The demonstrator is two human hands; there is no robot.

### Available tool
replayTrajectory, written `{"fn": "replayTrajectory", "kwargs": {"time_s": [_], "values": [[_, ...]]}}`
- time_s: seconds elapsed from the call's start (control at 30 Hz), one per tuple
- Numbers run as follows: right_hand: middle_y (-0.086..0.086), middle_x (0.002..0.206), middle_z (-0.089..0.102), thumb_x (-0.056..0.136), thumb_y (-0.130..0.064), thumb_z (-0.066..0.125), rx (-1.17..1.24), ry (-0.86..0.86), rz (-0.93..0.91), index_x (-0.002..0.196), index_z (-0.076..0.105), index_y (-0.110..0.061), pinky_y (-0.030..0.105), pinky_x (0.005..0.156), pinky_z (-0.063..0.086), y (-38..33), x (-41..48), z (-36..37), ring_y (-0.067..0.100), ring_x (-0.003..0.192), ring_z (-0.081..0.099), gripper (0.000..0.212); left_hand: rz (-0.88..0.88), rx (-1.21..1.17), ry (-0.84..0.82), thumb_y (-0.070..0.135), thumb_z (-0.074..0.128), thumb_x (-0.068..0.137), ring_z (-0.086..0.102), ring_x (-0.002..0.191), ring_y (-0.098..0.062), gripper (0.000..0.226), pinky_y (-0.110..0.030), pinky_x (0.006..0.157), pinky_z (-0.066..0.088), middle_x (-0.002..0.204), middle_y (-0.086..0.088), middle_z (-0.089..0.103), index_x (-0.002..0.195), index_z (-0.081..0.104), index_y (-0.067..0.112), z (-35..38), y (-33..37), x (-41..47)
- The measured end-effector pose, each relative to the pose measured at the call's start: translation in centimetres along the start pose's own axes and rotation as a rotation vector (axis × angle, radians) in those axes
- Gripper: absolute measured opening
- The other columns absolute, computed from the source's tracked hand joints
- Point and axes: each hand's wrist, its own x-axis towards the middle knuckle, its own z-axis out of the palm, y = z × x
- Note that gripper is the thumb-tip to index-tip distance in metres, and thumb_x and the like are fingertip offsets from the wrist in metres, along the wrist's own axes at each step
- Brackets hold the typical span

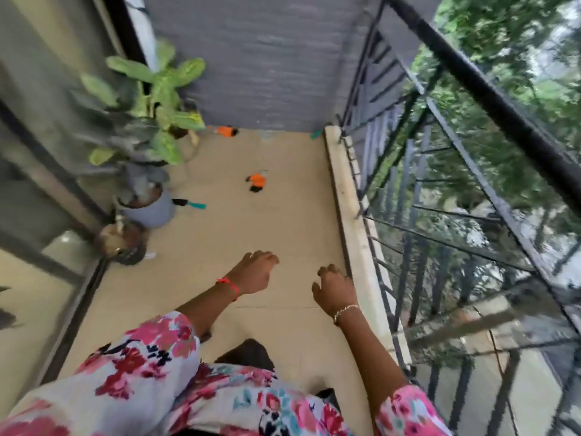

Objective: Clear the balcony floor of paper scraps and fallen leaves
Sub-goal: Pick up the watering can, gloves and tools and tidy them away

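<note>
Facing orange scrap (257, 181) straight ahead | our left hand (253, 273) nearer than right hand (334, 289) | both loosely curled, empty

pink floral sleeves (141, 357) (red thread (227, 283), pale bracelet (345, 310))

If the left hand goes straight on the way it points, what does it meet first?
The left hand points forward-right: bare floor, then likely the kerb under the railing. The orange scrap lies left of that line. Depth is unclear.
</note>
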Motion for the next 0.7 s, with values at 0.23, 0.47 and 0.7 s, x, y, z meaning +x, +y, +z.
{"fn": "replayTrajectory", "kwargs": {"time_s": [0.23,0.47,0.7], "values": [[0.012,0.136,0.041,0.093,-0.017,0.043,-0.105,-0.194,-0.119,0.128,0.046,-0.005,0.035,0.101,0.037,-4.5,8.4,0.4,0.027,0.124,0.042,0.037,-0.267,-0.115,-0.099,0.01,0.045,0.091,0.037,0.13,-0.024,0.047,-0.034,0.105,0.034,0.144,-0.005,0.038,0.138,0.04,0.013,0.0,-11.4,-1.1],[0.012,0.132,0.042,0.091,-0.013,0.043,-0.064,-0.228,-0.08,0.125,0.049,-0.005,0.032,0.099,0.037,-8.8,20.4,-0.8,0.028,0.122,0.043,0.035,-0.364,-0.146,-0.079,0.01,0.045,0.093,0.039,0.127,-0.026,0.043,-0.031,0.099,0.037,0.144,-0.006,0.037,0.137,0.041,0.012,-3.3,-21.7,2.8],[0.012,0.133,0.04,0.093,-0.016,0.044,-0.101,-0.298,-0.129,0.125,0.048,-0.005,0.034,0.099,0.036,-12.5,30.5,-1.4,0.029,0.123,0.042,0.034,-0.452,-0.286,-0.048,0.009,0.047,0.094,0.037,0.13,-0.025,0.04,-0.032,0.103,0.033,0.143,-0.009,0.038,0.134,0.043,0.01,-4.8,-28.3,7.8]]}}
